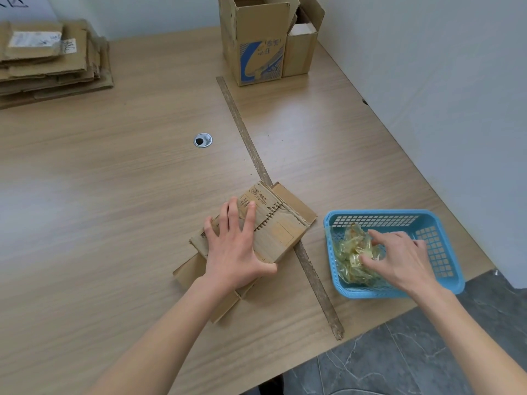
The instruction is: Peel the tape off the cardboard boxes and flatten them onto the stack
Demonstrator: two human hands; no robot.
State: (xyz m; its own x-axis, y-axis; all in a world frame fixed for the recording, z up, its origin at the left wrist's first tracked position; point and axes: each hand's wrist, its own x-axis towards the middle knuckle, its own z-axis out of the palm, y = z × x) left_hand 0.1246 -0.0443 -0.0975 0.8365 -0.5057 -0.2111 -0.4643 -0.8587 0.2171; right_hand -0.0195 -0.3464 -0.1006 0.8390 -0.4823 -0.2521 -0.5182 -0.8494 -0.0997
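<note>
At the far left corner of the worktop [128, 172], well away from the flattened box, lies the stack of flattened cardboard [48, 61], a white label on its top sheet. Nearer to the flattened box, up and to its left, a round metal cable grommet [202, 140] sits in the worktop surface. The flattened box [273, 223] lies near the front edge, its flaps spread out at both ends, and it crosses a worn strip [248, 138] that runs from the back down to the front edge. The left hand [235, 249] presses flat on the flattened box, its fingers [231, 213] straight and spread apart, thumb out to the side. Far behind the flattened box, two open cardboard boxes [256, 44] stand upright side by side, the larger one printed in blue. Just to the right of the flattened box sits a blue plastic basket [439, 249] holding a wad of crumpled clear tape [352, 252]. The right hand [399, 258] reaches into the basket, fingertips curled onto the tape; whether they pinch it or only touch it I cannot tell
</note>
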